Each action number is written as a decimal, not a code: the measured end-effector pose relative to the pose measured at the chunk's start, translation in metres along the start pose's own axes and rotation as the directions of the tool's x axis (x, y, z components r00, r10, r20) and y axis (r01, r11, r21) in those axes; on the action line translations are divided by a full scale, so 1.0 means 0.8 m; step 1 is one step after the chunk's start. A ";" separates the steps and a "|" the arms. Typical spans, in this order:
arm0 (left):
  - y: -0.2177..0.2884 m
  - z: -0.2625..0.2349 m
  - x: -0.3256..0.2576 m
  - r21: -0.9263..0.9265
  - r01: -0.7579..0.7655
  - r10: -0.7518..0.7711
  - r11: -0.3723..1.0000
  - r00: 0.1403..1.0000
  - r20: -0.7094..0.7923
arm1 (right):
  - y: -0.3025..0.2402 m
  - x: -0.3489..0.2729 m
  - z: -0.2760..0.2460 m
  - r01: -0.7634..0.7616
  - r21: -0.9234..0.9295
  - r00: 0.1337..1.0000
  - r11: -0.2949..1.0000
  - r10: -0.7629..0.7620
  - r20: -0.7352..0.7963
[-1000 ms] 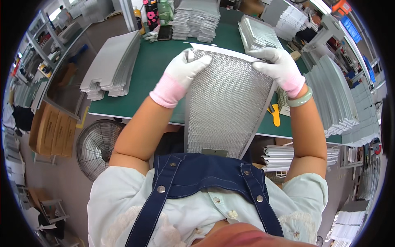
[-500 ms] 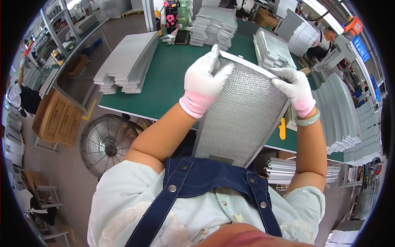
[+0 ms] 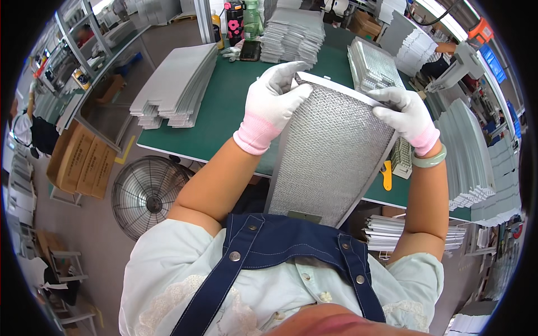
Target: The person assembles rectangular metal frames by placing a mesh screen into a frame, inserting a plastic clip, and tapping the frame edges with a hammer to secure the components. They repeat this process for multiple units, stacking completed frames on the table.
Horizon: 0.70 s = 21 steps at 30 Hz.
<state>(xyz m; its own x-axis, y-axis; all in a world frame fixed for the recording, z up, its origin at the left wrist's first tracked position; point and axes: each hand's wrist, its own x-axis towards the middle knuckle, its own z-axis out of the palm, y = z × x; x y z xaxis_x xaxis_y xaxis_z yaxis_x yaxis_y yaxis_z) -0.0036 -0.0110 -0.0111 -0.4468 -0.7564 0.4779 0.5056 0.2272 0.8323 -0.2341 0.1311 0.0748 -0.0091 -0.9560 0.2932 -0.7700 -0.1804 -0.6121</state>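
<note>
A silver metal mesh filter panel point(image 3: 330, 145) with a pale frame stands tilted in front of me, its lower end against my apron. My left hand point(image 3: 274, 101), in a white glove with a pink cuff, grips its upper left corner, thumb tip at the edge of the mesh. At the upper right corner my right hand point(image 3: 404, 115), gloved alike, pinches the frame between thumb and fingers. A small dark plate point(image 3: 305, 216) sits low on the mesh. Behind the panel lies the green table point(image 3: 230, 89), partly hidden by it.
Stacked grey panels point(image 3: 176, 78) lie at the table's left, with another stack point(image 3: 291, 36) at the back. Mesh filters point(image 3: 372, 67) are piled behind my right hand. A yellow-handled tool point(image 3: 386, 175) lies near the front edge. A floor fan point(image 3: 151, 196) stands at left.
My left hand has shifted slightly left, its thumb drawing back from the mesh toward the corner. My right hand has moved a little to the right along with the panel.
</note>
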 end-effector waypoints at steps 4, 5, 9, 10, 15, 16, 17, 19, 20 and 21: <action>0.000 0.005 -0.002 0.079 -0.010 0.012 0.997 1.000 -0.023 | -0.033 0.012 0.035 0.127 -0.333 0.980 0.934 -0.170 -0.103; -0.001 0.007 -0.003 0.095 -0.013 0.015 0.995 1.000 -0.022 | -0.037 0.015 0.053 0.144 -0.417 0.966 0.897 -0.219 -0.136; 0.006 0.013 -0.008 0.132 -0.021 0.034 0.991 0.995 -0.094 | -0.021 0.033 0.086 0.142 -0.717 0.893 0.682 -0.401 -0.204; 0.002 0.011 -0.006 0.155 -0.023 0.040 0.988 0.994 -0.106 | -0.019 0.036 0.090 0.181 -0.729 0.852 0.661 -0.476 -0.220; 0.004 0.004 -0.008 0.452 -0.017 0.092 0.892 0.985 -0.144 | -0.013 0.044 0.095 0.241 -0.684 0.837 0.689 -0.504 -0.213; 0.003 0.002 -0.008 0.497 -0.020 0.107 0.868 0.983 -0.147 | -0.014 0.046 0.097 0.252 -0.675 0.837 0.693 -0.506 -0.208; 0.003 0.001 -0.009 0.540 -0.023 0.122 0.841 0.981 -0.148 | -0.015 0.045 0.101 0.228 -0.689 0.844 0.688 -0.493 -0.212; 0.006 0.003 -0.010 0.667 -0.056 0.201 0.743 0.969 -0.143 | -0.018 0.045 0.108 0.185 -0.718 0.856 0.671 -0.470 -0.218; 0.009 0.004 -0.011 0.725 -0.069 0.240 0.686 0.961 -0.135 | -0.022 0.048 0.109 0.189 -0.728 0.852 0.659 -0.479 -0.212; 0.013 0.007 -0.013 0.721 -0.082 0.239 0.688 0.964 -0.118 | -0.026 0.049 0.111 0.188 -0.738 0.851 0.648 -0.483 -0.207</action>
<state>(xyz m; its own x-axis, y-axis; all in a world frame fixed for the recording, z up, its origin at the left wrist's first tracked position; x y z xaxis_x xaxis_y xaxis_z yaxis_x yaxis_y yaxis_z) 0.0019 0.0023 -0.0059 -0.2224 -0.7471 0.6264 -0.1474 0.6608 0.7359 -0.1618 0.0767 0.0342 0.2321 -0.6787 0.6968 -0.9715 -0.1259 0.2009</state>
